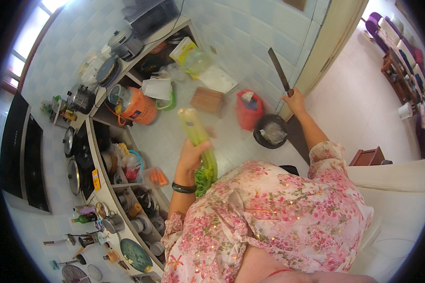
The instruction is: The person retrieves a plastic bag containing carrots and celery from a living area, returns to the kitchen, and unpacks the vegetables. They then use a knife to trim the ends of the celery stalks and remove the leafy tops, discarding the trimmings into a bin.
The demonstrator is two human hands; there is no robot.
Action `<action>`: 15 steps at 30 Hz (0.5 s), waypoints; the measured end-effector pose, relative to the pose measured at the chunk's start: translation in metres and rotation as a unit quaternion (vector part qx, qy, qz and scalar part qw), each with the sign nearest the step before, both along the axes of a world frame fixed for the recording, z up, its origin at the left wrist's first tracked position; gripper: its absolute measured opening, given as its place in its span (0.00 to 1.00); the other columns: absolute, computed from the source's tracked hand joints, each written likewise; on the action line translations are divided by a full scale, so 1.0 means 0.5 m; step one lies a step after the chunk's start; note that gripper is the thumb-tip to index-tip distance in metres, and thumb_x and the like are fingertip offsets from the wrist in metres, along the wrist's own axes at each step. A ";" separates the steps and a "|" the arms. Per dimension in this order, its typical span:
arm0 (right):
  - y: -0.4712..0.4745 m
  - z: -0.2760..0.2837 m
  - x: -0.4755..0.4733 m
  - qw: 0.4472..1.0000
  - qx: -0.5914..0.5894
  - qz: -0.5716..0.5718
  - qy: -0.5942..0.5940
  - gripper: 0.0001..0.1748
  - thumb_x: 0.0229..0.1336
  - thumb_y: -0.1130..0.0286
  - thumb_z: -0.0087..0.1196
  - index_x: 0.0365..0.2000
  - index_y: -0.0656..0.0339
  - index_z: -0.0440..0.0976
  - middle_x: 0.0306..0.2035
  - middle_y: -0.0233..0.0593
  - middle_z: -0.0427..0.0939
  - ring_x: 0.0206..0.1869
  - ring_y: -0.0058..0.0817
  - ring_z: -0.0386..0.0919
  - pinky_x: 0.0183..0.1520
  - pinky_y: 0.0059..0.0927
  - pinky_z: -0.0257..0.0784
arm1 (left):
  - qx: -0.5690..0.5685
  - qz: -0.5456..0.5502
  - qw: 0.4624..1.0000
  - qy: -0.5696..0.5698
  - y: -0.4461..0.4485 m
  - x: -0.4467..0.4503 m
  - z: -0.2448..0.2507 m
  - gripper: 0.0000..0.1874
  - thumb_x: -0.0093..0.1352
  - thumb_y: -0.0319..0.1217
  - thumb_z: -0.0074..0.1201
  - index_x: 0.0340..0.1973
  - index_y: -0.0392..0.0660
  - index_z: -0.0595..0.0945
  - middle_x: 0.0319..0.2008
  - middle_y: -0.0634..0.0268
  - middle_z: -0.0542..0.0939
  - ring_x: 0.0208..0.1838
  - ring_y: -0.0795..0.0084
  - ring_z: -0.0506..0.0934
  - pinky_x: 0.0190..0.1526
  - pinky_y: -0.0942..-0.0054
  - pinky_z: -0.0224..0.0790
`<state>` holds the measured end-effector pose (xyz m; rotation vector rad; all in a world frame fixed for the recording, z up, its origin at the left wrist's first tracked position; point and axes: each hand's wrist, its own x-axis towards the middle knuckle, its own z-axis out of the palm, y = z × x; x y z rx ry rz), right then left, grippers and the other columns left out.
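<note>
My left hand (193,155) is closed around the stalks of a bunch of celery (194,131), its pale cut base pointing away from me and its green leaves hanging near my floral clothing. Out to the right, my right hand (294,100) grips the handle of a long-bladed kitchen knife (278,65). The blade points up and away, well apart from the celery. Beyond the celery, a wooden block (207,100) sits on the tiled floor. A bag of carrots (158,177) lies low on the left, beside the open shelves.
A red plastic bag (249,110) and a black-lined bin (270,131) stand near the doorway. An orange bucket (140,106) and a green basket (167,102) are by the counter. Pots, including a rice cooker (125,42), line the counter at left. A door frame (326,53) rises at right.
</note>
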<state>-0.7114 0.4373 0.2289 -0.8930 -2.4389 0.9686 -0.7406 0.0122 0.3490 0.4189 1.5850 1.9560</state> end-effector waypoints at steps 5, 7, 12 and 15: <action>-0.071 0.063 -0.006 0.994 -0.101 0.030 0.023 0.23 0.42 0.58 0.66 0.31 0.67 0.71 0.26 0.45 0.75 0.30 0.36 0.74 0.35 0.37 0.69 | 0.143 -0.015 0.988 -0.052 -0.014 -0.005 -0.018 0.30 0.60 0.48 0.62 0.49 0.41 0.69 0.29 0.64 0.73 0.30 0.71 0.76 0.31 0.73 0.69; -0.122 0.104 -0.009 0.982 -0.177 0.049 0.037 0.24 0.43 0.59 0.67 0.32 0.67 0.70 0.26 0.40 0.75 0.29 0.30 0.73 0.35 0.34 0.70 | 0.219 -0.046 0.972 -0.066 -0.015 -0.011 -0.022 0.28 0.62 0.48 0.60 0.47 0.43 0.69 0.28 0.64 0.73 0.30 0.70 0.76 0.31 0.72 0.69; -0.274 0.221 -0.022 0.904 -0.355 0.173 0.160 0.24 0.46 0.64 0.67 0.38 0.68 0.70 0.31 0.34 0.76 0.32 0.21 0.74 0.37 0.26 0.71 | 0.219 -0.037 0.974 -0.041 -0.006 -0.019 -0.015 0.25 0.64 0.48 0.58 0.44 0.42 0.70 0.31 0.61 0.76 0.31 0.69 0.77 0.31 0.73 0.70; -0.353 0.297 -0.020 0.879 -0.370 0.246 0.174 0.24 0.47 0.67 0.67 0.41 0.67 0.69 0.34 0.34 0.77 0.34 0.19 0.74 0.38 0.23 0.71 | 0.078 0.022 0.997 -0.017 0.002 -0.015 0.005 0.23 0.64 0.44 0.59 0.42 0.40 0.71 0.33 0.59 0.78 0.31 0.69 0.77 0.31 0.73 0.71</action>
